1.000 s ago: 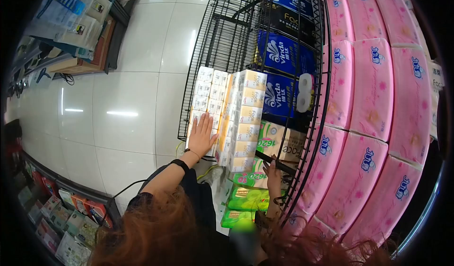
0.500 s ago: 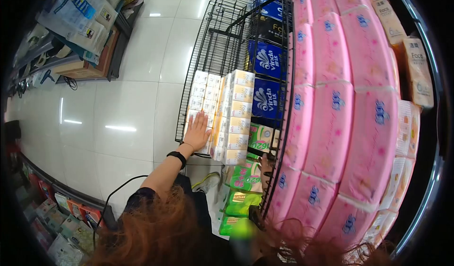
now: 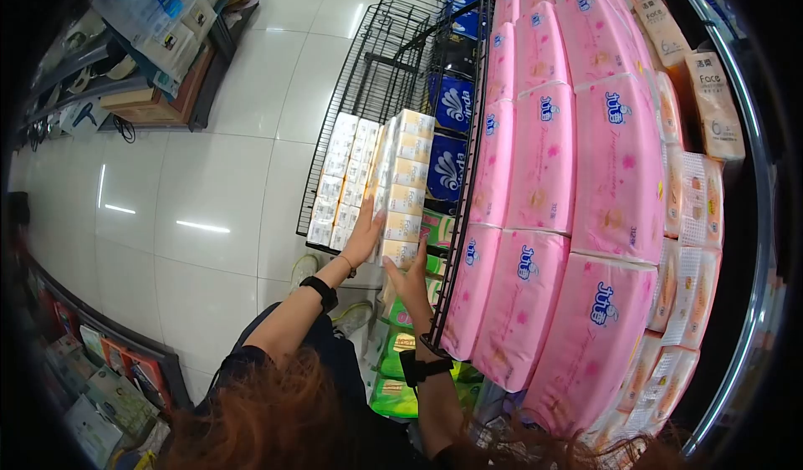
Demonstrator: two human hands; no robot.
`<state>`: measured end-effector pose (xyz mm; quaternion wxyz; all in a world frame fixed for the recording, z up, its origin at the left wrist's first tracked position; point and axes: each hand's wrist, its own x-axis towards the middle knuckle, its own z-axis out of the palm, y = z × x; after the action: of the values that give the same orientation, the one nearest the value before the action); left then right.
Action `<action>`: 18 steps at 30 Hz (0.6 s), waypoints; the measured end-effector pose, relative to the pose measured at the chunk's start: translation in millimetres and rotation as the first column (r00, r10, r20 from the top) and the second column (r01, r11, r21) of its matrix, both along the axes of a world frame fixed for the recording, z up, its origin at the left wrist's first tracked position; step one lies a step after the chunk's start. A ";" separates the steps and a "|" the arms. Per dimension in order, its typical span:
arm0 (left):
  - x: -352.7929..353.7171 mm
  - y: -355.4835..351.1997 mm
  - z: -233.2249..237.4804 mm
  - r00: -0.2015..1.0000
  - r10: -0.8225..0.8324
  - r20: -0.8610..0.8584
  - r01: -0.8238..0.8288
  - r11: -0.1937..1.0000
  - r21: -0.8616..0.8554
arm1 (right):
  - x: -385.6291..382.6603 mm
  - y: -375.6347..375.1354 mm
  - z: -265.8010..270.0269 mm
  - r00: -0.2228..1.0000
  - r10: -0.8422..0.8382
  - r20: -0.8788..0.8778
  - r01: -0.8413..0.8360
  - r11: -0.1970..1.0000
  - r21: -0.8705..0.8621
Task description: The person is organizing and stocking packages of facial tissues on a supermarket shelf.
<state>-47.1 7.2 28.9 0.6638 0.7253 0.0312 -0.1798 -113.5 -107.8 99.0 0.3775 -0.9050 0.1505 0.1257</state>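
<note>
A white-and-yellow pack of Face tissues [image 3: 408, 173] stands at the right side of the wire basket, with several small packets stacked in a column. Flat against its left side is my left hand [image 3: 365, 232], fingers pointing up along the pack. My right hand [image 3: 410, 284] grips the near end, its thumb on the front and its fingers around the right edge. Between them the hands hold the pack. More white tissue packs [image 3: 339, 177] lie to the left in the black wire basket [image 3: 368, 60].
Pink tissue packs [image 3: 535, 160] fill the shelf on the right, behind a black wire edge [image 3: 460, 219]. Blue Vinda packs [image 3: 447, 169] and green packs [image 3: 397, 357] sit below it. Tiled floor [image 3: 217, 186] lies left, with another shelf [image 3: 167, 94] beyond.
My left hand has moved right, from lying on the left packs to the side of the right pack. My right hand has come up to grip that pack's near end.
</note>
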 end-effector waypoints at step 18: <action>-19.5 61.2 -184.5 0.914 -0.320 -0.249 0.266 0.937 -0.228 | -54.4 -31.4 67.9 0.882 0.296 -0.366 -0.252 0.954 0.165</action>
<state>-66.6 68.4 -155.6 0.6837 0.6224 -0.0012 -0.3812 -167.9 -139.3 166.9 0.3693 -0.8516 0.0851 0.3621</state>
